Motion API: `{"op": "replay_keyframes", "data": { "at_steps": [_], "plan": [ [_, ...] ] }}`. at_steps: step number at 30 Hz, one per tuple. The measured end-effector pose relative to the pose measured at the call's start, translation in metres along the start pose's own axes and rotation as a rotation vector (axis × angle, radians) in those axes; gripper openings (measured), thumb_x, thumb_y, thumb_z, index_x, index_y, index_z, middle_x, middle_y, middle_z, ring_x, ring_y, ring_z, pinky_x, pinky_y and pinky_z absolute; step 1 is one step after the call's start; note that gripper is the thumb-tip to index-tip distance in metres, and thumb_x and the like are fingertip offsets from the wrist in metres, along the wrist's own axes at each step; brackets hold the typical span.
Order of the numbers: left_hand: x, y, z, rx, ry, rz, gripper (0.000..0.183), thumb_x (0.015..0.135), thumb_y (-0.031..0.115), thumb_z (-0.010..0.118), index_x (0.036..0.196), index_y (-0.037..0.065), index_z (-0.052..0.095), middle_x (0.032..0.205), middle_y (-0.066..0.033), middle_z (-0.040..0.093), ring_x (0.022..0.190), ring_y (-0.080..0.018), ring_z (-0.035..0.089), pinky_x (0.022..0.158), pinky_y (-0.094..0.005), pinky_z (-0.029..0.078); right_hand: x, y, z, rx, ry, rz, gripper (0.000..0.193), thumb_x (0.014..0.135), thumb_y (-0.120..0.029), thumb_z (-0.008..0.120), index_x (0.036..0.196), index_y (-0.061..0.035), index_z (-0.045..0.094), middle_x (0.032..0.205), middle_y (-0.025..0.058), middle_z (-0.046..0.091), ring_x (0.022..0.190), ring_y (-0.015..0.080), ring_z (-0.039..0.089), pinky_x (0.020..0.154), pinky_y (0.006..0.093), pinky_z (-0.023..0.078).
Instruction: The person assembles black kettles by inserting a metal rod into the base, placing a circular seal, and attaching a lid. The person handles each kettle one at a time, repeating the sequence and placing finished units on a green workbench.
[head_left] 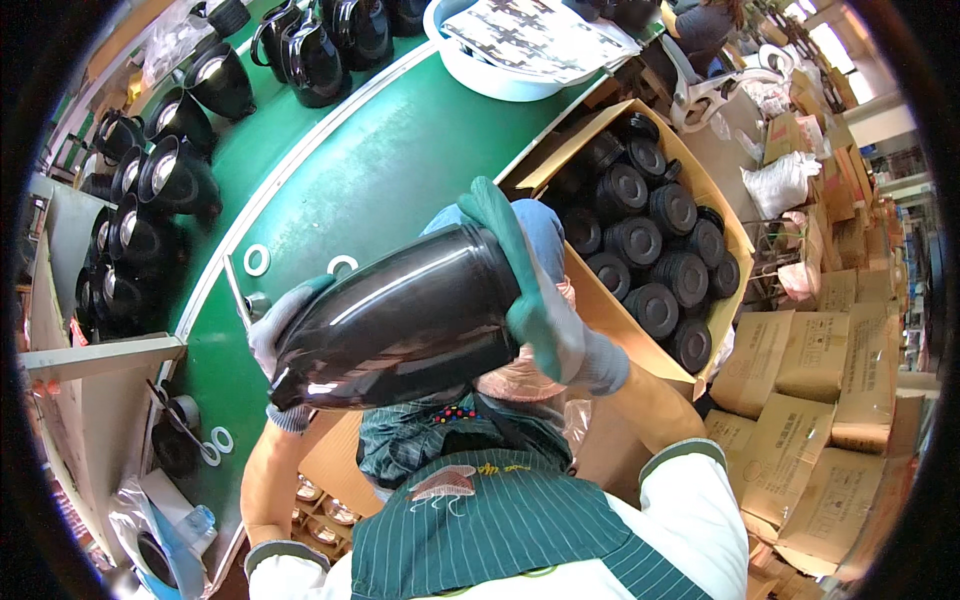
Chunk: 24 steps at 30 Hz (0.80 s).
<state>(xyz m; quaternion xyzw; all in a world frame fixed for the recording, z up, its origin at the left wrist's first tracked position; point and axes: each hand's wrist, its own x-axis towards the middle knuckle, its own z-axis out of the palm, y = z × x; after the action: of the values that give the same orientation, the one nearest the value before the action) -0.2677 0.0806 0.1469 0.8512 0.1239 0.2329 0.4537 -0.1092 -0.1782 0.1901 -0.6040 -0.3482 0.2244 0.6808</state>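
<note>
A glossy black jug (400, 315) lies on its side above my lap, held between my two gloved hands. My left hand (285, 335) is closed round its narrow spout end, which points to the lower left. At the wide base end, my right hand (535, 290) grips the rim, its green-coated fingers pressed along the edge and the thumb beneath. Just behind my left hand is a thin metal rod-like piece (238, 290); I cannot make out what it belongs to. Two white rings lie on the green table near the jug, one of them a flat ring (257, 260).
An open carton (590, 300) of black round ribbed caps (640, 240) stands at my right. Black jugs (180, 175) line the green table (400, 130) at left, with more at the back. A light-blue basin (470, 75) sits at the table's far edge. Stacked cartons (800, 430) fill the right.
</note>
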Motion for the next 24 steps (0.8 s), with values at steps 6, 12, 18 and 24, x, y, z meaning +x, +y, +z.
{"op": "replay_keyframes", "data": {
  "at_steps": [6, 12, 18, 24],
  "plan": [
    [0.002, -0.007, 0.012, 0.079, 0.104, 0.122, 0.03, 0.084, 0.008, 0.073, 0.111, -0.004, 0.075, 0.111, -0.0176, 0.077, 0.101, -0.0283, 0.076, 0.094, -0.0346, 0.057, 0.009, 0.024, 0.001, 0.076, 0.035, 0.121, 0.068, 0.106, -0.035, 0.058, 0.159, -0.0024, 0.031, 0.162, 0.0186, 0.034, 0.149, 0.0292, 0.035, 0.121, 0.041, 0.03],
    [0.001, -0.016, 0.025, -0.763, -0.216, -0.475, 0.046, 0.087, 0.016, 0.076, 0.129, 0.001, 0.065, 0.122, -0.0123, 0.068, 0.11, -0.0209, 0.066, 0.101, -0.0381, 0.052, 0.004, -0.002, 0.006, -0.511, -0.012, -0.252, 0.096, 0.078, -0.058, 0.083, 0.155, -0.0145, 0.045, 0.147, 0.0238, 0.048, 0.135, 0.0445, 0.049, 0.114, 0.05, 0.04],
    [0.004, 0.025, 0.058, -1.136, -0.642, -0.506, 0.089, 0.087, 0.06, 0.068, 0.16, 0.02, 0.037, 0.163, -0.0151, 0.039, 0.149, -0.0319, 0.041, 0.124, -0.0502, 0.033, 0.015, -0.034, 0.022, -0.668, -0.295, -0.495, 0.078, 0.068, -0.067, 0.083, 0.136, -0.0306, 0.066, 0.151, 0.0271, 0.043, 0.136, 0.0499, 0.047, 0.107, 0.0632, 0.041],
    [-0.001, -0.027, 0.043, -1.35, -0.646, -0.653, 0.068, 0.102, 0.027, 0.062, 0.161, 0.01, 0.032, 0.162, -0.0165, 0.039, 0.144, -0.0322, 0.046, 0.12, -0.0501, 0.041, 0.027, -0.027, 0.003, -0.567, -0.229, -0.468, 0.078, 0.079, -0.057, 0.08, 0.146, -0.0256, 0.056, 0.15, 0.0247, 0.043, 0.135, 0.0481, 0.047, 0.106, 0.0597, 0.043]
  ]
}}
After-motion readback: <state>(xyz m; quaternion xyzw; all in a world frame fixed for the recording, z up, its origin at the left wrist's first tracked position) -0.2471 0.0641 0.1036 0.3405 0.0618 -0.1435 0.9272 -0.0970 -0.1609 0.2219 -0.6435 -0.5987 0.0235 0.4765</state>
